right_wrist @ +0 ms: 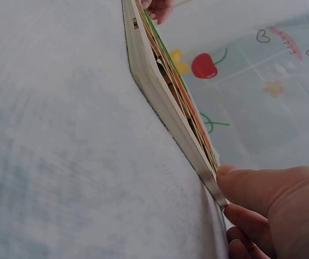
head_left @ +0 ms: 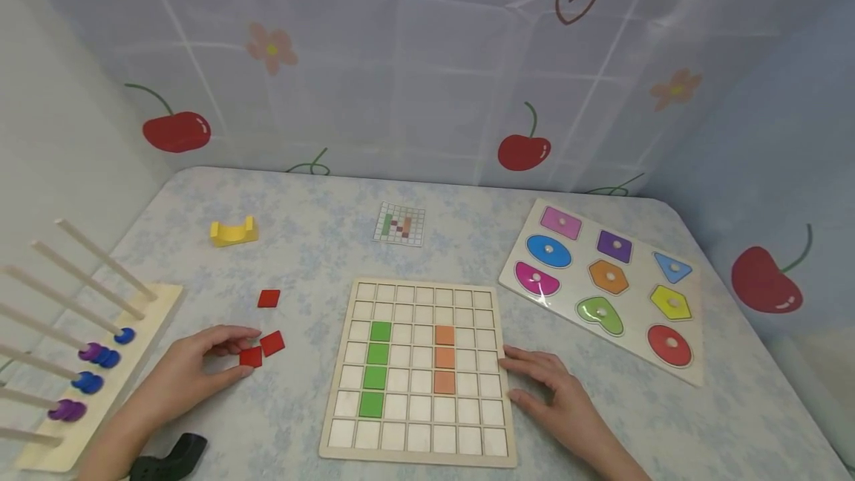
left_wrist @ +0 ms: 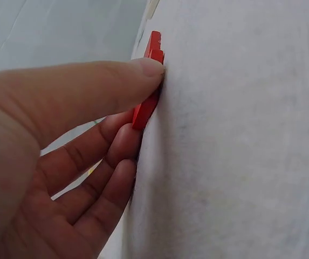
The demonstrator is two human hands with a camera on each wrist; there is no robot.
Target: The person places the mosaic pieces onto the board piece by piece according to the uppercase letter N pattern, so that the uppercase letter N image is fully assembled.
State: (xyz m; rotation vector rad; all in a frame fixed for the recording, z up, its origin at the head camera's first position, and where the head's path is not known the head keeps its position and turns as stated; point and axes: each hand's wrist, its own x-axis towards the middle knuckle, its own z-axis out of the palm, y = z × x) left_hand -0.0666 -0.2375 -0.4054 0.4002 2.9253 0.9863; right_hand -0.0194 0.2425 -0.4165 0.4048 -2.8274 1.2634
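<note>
My left hand [head_left: 194, 366] is at the table's left side, thumb and fingers pinching a red square tile [head_left: 251, 357]. The left wrist view shows the thumb against red tiles [left_wrist: 146, 110], with fingertips behind them. A second red tile [head_left: 272, 344] lies right beside the pinched one, and a third [head_left: 269, 298] lies farther back. In front stands a wooden grid board [head_left: 417, 457] with a column of green tiles [head_left: 375, 378] and a shorter column of orange tiles [head_left: 444, 357]. My right hand [head_left: 554, 399] rests its extended fingers and thumb against the board's right edge.
A small printed pattern card [head_left: 399, 225] lies behind the board. To the right is a shape puzzle [head_left: 568, 295] with knobbed pieces. A yellow block [head_left: 234, 231] sits at the back left. A wooden peg stand [head_left: 150, 310] with beads occupies the left edge.
</note>
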